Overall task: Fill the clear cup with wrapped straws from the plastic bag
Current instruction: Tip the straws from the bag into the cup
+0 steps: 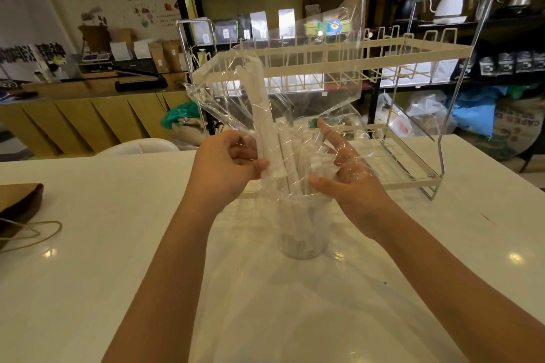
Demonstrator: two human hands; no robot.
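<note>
A clear cup [302, 233] stands on the white table, with several white wrapped straws [290, 153] rising out of it. A large clear plastic bag [327, 68] is draped over the straws and reaches high above the cup. My left hand [228, 165] pinches the bag and a tall straw bundle [259, 109] through the film, left of the cup's mouth. My right hand [348, 174] presses against the bag's right side, fingers spread and partly under the film, just above the cup's rim.
A two-tier cream wire rack [383, 51] stands right behind the cup. A brown paper bag with a twine handle [17, 209] lies at the table's left edge. A white chair back [141, 146] shows beyond the far edge. Shelves of goods fill the background.
</note>
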